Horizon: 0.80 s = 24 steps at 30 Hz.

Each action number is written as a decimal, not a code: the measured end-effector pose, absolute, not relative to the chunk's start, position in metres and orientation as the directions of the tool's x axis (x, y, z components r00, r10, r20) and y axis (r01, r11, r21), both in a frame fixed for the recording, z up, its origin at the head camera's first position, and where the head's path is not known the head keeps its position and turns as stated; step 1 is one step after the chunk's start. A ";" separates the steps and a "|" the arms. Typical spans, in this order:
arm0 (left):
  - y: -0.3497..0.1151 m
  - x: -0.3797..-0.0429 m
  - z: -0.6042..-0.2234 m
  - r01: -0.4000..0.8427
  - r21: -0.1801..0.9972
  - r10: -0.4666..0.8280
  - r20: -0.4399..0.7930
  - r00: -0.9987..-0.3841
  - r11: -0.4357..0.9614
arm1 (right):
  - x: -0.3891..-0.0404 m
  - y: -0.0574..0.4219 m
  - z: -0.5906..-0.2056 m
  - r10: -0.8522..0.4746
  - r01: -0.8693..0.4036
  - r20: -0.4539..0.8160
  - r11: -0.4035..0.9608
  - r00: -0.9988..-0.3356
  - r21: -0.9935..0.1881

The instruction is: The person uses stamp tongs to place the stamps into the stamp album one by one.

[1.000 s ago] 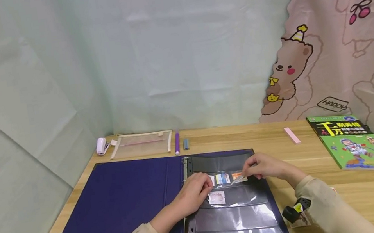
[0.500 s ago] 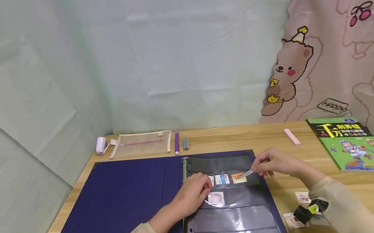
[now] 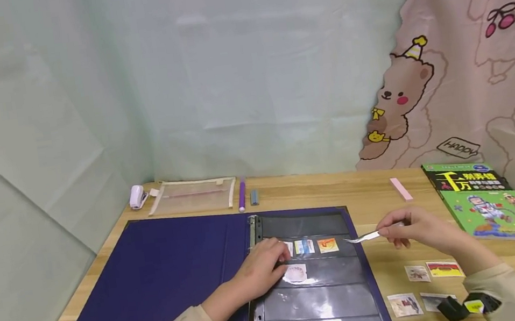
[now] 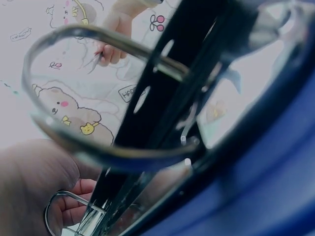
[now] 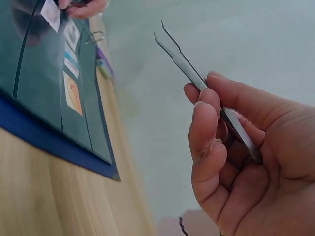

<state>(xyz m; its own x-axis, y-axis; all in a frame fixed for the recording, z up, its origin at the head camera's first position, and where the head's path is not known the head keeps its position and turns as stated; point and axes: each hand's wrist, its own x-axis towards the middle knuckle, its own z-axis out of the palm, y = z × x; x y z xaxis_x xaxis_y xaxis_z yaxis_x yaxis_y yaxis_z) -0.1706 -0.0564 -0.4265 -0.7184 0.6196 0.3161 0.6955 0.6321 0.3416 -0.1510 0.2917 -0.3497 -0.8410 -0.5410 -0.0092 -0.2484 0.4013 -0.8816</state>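
Tweezers (image 3: pixel 370 235) point to nine o'clock, tips parted, gripped by the right hand (image 3: pixel 418 227); the left hand (image 3: pixel 258 270), fingers loosely bent, rests on the binder (image 3: pixel 178 263), at nine o'clock from the orange stamp (image 3: pixel 327 245).

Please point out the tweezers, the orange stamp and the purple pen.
Tweezers (image 5: pixel 189 70), right wrist view: on one metal arm.
Orange stamp (image 3: pixel 327 245), head view: middle of its printed face.
Purple pen (image 3: pixel 242 195), head view: middle of its barrel.

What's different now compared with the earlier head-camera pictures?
The right hand has drawn the tweezers rightward, away from the orange stamp, which now lies in full view. The hand still grips them. The left hand stays on the album page; the orange stamp remains in its row.
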 end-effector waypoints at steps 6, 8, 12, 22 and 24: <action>-0.057 -0.171 -0.428 0.716 0.323 0.623 0.353 -0.698 0.619 | -0.135 0.313 -0.348 -0.495 -0.252 0.015 0.417 -0.869 -0.873; -0.058 -0.172 -0.428 0.734 0.305 0.624 0.388 -0.678 0.607 | -0.131 0.320 -0.349 -0.483 -0.261 0.035 0.410 -0.875 -0.874; -0.058 -0.172 -0.428 0.735 0.298 0.626 0.388 -0.676 0.609 | -0.121 0.332 -0.352 -0.460 -0.266 0.057 0.403 -0.886 -0.876; -0.056 -0.172 -0.428 0.696 0.316 0.617 0.323 -0.718 0.644 | -0.104 0.358 -0.367 -0.390 -0.203 0.016 0.442 -0.921 -0.874; -0.057 -0.171 -0.427 0.696 0.318 0.613 0.331 -0.718 0.644 | -0.102 0.363 -0.371 -0.386 -0.207 0.025 0.437 -0.922 -0.875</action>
<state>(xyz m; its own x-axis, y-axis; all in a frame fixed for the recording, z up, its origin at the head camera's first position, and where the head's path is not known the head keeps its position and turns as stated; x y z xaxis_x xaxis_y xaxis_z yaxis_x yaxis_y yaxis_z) -0.1710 -0.0567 -0.4274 -0.7177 0.6129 0.3306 0.6961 0.6436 0.3182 -0.1019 0.3633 -0.3705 -0.9220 -0.3864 0.0248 -0.2068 0.4371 -0.8753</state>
